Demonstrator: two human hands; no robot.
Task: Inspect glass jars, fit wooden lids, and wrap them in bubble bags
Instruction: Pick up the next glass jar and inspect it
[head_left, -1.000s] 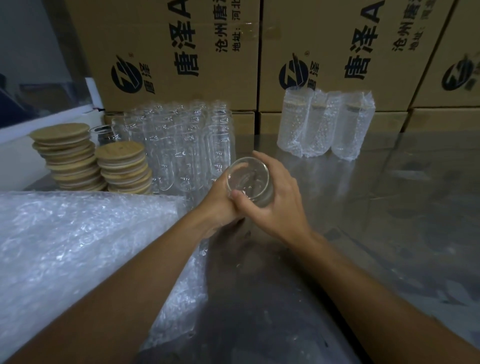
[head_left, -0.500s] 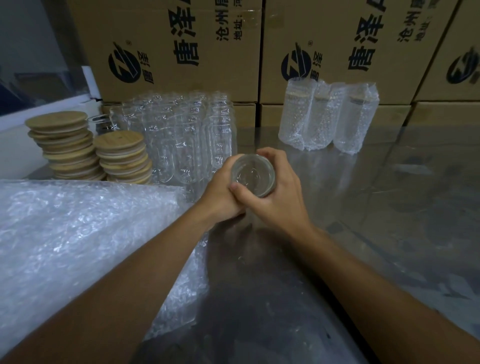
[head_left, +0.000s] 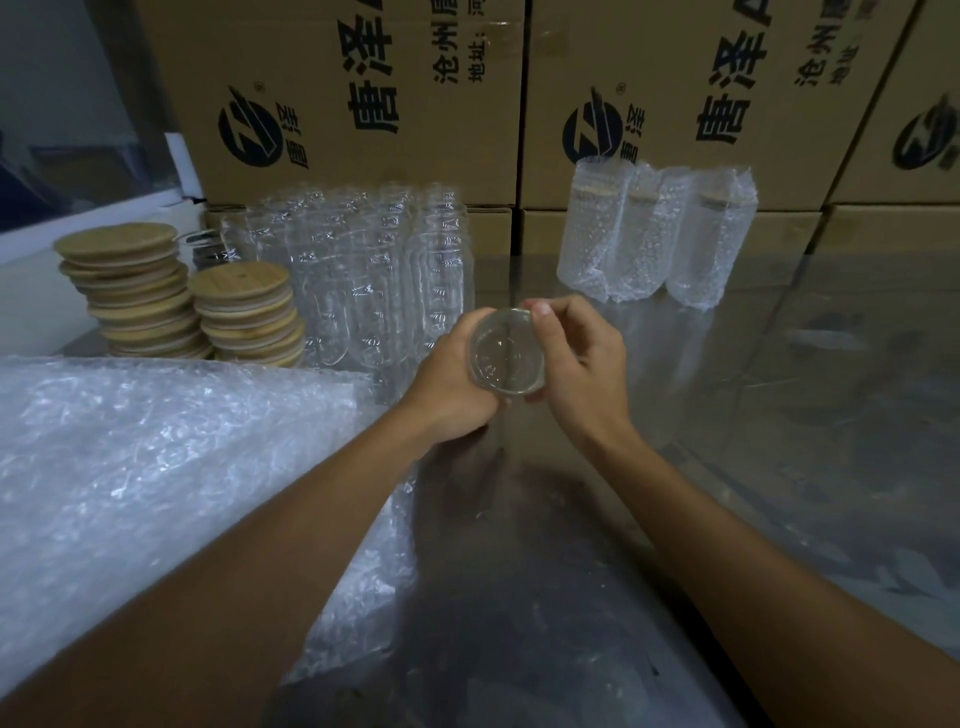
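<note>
Jar (head_left: 506, 356) gripped by left hand (head_left: 451, 383) and right hand (head_left: 582, 364), frame center, being inspected; lid (head_left: 239, 279) needed next.

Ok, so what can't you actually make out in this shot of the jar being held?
Head view only:
- Glass jar: its lower body, hidden by the left hand and right hand.
- Any chips or cracks in it: glass too clear and blurred.
- Wrapped jars: their lids are veiled by bubble wrap.
- Lid stacks: exact count, edges blur together.
- Cardboard boxes: print cut by the top edge.
</note>
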